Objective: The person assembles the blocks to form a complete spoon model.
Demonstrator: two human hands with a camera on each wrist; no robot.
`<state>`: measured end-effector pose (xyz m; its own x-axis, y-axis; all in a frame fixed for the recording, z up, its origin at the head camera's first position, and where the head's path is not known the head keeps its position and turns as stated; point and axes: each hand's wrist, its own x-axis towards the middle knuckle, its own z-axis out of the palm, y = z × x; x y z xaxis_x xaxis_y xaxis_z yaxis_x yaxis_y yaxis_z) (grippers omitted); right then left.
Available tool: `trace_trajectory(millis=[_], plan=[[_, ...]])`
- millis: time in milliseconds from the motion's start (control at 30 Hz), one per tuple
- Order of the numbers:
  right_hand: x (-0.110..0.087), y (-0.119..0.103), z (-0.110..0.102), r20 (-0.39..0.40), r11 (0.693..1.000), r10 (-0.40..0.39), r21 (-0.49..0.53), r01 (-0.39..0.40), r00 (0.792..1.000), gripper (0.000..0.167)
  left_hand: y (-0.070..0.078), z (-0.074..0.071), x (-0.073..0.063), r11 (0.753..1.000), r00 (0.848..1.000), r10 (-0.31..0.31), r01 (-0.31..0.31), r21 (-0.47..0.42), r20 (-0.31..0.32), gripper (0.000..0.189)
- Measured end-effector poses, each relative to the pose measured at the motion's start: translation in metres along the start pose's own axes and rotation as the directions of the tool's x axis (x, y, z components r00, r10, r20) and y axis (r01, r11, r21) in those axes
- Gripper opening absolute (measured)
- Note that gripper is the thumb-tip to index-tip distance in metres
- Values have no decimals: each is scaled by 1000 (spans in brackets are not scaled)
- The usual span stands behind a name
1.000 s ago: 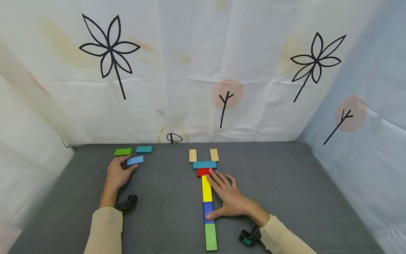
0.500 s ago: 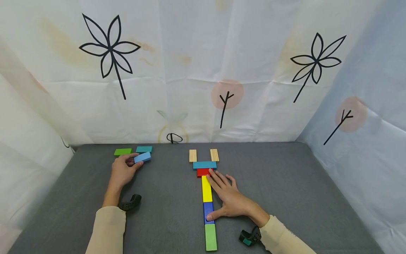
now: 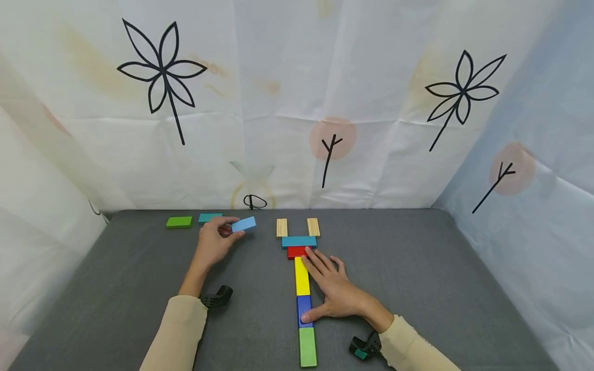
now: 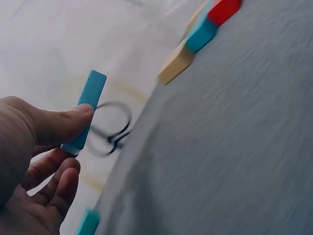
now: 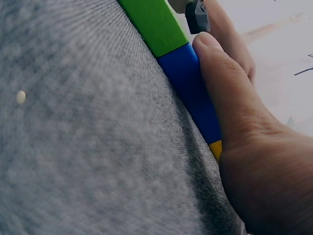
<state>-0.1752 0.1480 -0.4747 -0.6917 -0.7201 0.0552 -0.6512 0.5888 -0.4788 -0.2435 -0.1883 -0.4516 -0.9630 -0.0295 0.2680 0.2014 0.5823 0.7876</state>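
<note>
My left hand (image 3: 215,242) pinches a light blue block (image 3: 244,224) between thumb and fingers, held above the table left of the block arrangement; the left wrist view shows the same block (image 4: 91,110) with the thumb on its side. With fingers spread, my right hand (image 3: 337,291) rests on the column: its fingertips touch the red block (image 3: 295,252) and the yellow block (image 3: 301,278), and its thumb lies on the dark blue block (image 3: 303,304). A light green block (image 3: 307,348) forms the near end. Beyond the red one lie a teal-blue crosswise block (image 3: 299,241) and two plain wooden blocks (image 3: 281,228).
A green block (image 3: 179,222) and a teal block (image 3: 210,218), partly behind my left hand, lie at the table's back left. White patterned cloth (image 3: 278,103) hangs behind the grey table (image 3: 417,288) and along its sides.
My left hand has carried the light blue block to the right, from near the green block toward the arrangement. My right hand has stayed in place on the column.
</note>
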Motion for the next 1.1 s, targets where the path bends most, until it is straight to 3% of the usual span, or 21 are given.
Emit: trace_trajectory(millis=[333, 567, 833, 1100], plan=[[0, 1, -1, -1, 1000, -4, 0, 4, 1000, 121, 31, 54, 10, 999, 994, 29, -27, -23, 102, 37], [1, 1, -2, 2, 1000, 6, -5, -6, 1000, 121, 42, 84, 18, 999, 989, 44, -43, -13, 139, 34], [1, 0, -3, 8, 1000, 13, 1, -13, 1000, 120, 50, 104, 23, 994, 983, 42, -60, 95, 179, 32], [0, 0, -2, 7, 1000, 9, 1, -9, 1000, 121, 54, 111, 23, 985, 982, 53, -81, 152, 181, 30]])
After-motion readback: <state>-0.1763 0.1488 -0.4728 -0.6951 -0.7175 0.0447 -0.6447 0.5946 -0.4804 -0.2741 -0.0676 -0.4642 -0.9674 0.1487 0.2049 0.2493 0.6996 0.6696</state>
